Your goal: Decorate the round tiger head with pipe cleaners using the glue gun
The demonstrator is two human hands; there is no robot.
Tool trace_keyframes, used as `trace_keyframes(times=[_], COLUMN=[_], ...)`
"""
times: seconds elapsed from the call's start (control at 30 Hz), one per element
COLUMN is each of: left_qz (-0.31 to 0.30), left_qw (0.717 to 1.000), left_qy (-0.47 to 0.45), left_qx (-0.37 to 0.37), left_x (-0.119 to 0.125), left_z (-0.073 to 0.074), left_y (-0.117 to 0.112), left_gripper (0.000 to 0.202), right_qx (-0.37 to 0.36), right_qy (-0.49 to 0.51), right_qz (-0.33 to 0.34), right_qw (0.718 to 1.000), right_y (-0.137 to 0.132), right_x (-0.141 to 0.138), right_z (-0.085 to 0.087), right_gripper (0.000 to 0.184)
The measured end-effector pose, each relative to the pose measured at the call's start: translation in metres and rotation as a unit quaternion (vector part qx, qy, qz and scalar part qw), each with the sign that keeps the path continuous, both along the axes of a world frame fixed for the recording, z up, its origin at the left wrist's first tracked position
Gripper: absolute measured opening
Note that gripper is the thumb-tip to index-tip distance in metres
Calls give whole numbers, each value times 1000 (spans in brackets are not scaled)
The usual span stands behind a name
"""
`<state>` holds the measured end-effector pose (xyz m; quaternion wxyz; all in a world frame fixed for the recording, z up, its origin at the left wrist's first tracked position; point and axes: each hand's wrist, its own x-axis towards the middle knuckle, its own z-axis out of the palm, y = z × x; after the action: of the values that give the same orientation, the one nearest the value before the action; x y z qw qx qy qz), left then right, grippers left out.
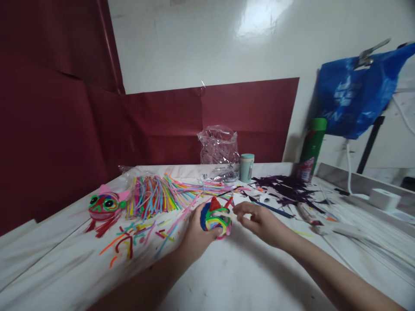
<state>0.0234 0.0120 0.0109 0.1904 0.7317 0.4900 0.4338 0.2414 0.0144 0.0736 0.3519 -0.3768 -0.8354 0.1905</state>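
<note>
My left hand (pixel 198 231) is closed around a small mask (pixel 216 221) covered in blue, green, yellow and red pipe cleaners, holding it up over the table. Its thumb presses on the front near the lower edge. Red pointed pieces (pixel 215 204) stand on top of the mask. Just to its right is my right hand (pixel 256 218), fingers curled and drawn together, fingertips close to a red piece on the mask's upper right. Whether anything small sits between those fingertips is hidden.
A finished-looking mask (pixel 103 206) lies at the left. Bundled pipe cleaners (pixel 155 196) and loose cut bits (pixel 129 242) spread beside it. Behind are a clear plastic bag (pixel 218 149) and a mint canister (pixel 247 167). Dark purple strips (pixel 285 189) and a glue gun (pixel 337 229) lie right.
</note>
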Motion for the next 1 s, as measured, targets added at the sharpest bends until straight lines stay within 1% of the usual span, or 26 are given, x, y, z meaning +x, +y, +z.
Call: trace_keyframes(times=[0.03,0.1,0.13,0.23,0.3,0.43,0.5,0.7,0.83,1.0], left_qz=[10,35,35,41,48,42,42,44,29,7], left_qw=[998,986,982,978,975,961,956,947,943,938], left_qy=[-52,-159,-178,-202,-215,-272,-287,-312,-326,-336], left_qx=[-18,-45,-45,-36,-28,-33,-41,-57,-68,-81], left_x=[4,10,12,14,12,5,3,3,2,0], left_z=[-3,-4,-4,-3,-4,-7,-7,-7,-9,-8], left_y=[2,0,-2,-5,-3,6,8,11,15,15], left_gripper=[75,71,70,68,63,33,26,23,30,34], right_qx=[3,11,16,29,41,50,45,29,38,34], right_qy=[-9,-32,-47,-93,-107,-95,-82,-63,-37,26], right_qz=[18,44,51,56,74,125,132,134,118,118], right_qw=[1000,998,997,994,991,986,987,988,992,992], right_y=[5,12,14,20,24,30,31,30,34,39], right_x=[-3,-9,-12,-16,-17,-14,-13,-15,-17,-18], right_z=[-4,-6,-6,-2,0,-1,-1,-3,-10,-20], right_gripper=[17,17,17,18,20,24,26,26,26,21])
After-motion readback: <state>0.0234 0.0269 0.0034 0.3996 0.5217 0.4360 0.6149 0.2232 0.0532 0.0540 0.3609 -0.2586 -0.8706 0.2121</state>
